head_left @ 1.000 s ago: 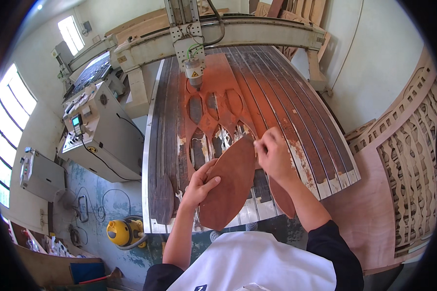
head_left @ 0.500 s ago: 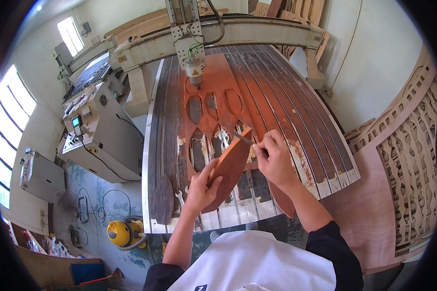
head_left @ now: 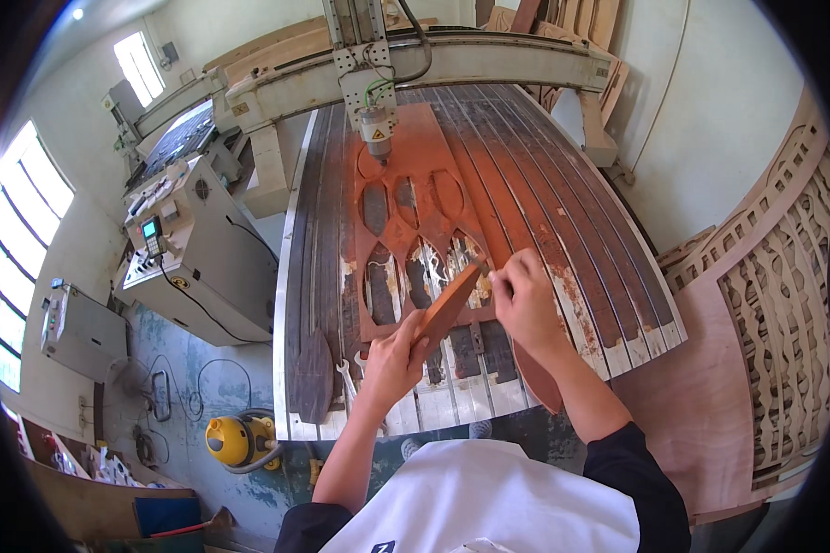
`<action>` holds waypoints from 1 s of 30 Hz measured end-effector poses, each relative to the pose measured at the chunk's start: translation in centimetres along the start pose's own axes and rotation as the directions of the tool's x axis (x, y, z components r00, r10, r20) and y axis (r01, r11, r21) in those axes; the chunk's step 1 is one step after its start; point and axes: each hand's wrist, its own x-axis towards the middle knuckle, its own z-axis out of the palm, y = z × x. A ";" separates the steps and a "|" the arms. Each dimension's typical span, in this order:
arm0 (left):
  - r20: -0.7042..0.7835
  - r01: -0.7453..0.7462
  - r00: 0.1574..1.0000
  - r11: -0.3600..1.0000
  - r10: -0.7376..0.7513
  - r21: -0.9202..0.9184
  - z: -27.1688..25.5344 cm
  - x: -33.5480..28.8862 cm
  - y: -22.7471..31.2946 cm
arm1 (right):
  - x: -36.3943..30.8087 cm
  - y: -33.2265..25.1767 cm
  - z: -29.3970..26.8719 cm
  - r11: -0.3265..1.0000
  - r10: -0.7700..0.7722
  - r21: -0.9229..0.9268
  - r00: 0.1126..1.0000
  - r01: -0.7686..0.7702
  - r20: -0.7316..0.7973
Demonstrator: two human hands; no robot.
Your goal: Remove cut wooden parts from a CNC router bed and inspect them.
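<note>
My left hand [head_left: 397, 363] is closed around the lower part of a pointed reddish-brown wooden piece [head_left: 450, 304], tilted with its narrow edge up. The fingers of my right hand [head_left: 527, 300] pinch a thin dark tool [head_left: 480, 264] at the far tip of the piece; most of it is hidden, so whether it is a file or a blade cannot be told. Beneath both hands a red wooden board [head_left: 406, 226] with several leaf-shaped cut-outs lies on the slatted machine bed [head_left: 609, 313]. One dark leaf-shaped piece [head_left: 314, 378] lies left, a reddish one [head_left: 535, 376] by my right forearm.
A spindle head [head_left: 375, 129] hangs from the gantry [head_left: 498, 64] over the bed's far part. A wrench [head_left: 346, 376] lies near the front edge. Left stand a control cabinet [head_left: 214, 263] and a yellow vacuum cleaner [head_left: 228, 441]. Lattice wooden panels [head_left: 784, 332] lean at right.
The wooden piece has turned in my left hand: its broad face showed before, and now it appears narrower and more edge-on. My right hand has shifted slightly right, with the tool still at the tip.
</note>
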 end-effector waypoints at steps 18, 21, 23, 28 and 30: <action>0.071 0.237 0.759 0.173 -0.647 -0.956 0.8 2.3 -2.5 | -3.3 2.1 0.9 0.474 0.414 0.634 0.790 -0.612 0.453; 0.132 0.235 0.707 0.055 -0.695 -0.970 1.5 2.3 -3.1 | -3.9 0.8 1.3 0.375 0.399 0.571 0.683 -0.731 0.612; 0.146 0.235 0.768 0.062 -0.624 -0.970 1.8 2.4 -3.0 | -4.3 0.0 1.7 0.414 0.347 0.582 0.712 -0.700 0.610; 0.061 0.319 0.766 0.296 -0.639 -0.900 4.8 1.8 -3.8 | -5.0 -2.7 1.8 0.798 0.350 0.361 0.858 -0.483 0.375; 0.245 0.324 0.765 0.027 -0.596 -0.946 5.1 1.6 -2.0 | -5.6 -4.5 2.0 0.902 0.276 0.239 0.906 -0.359 0.319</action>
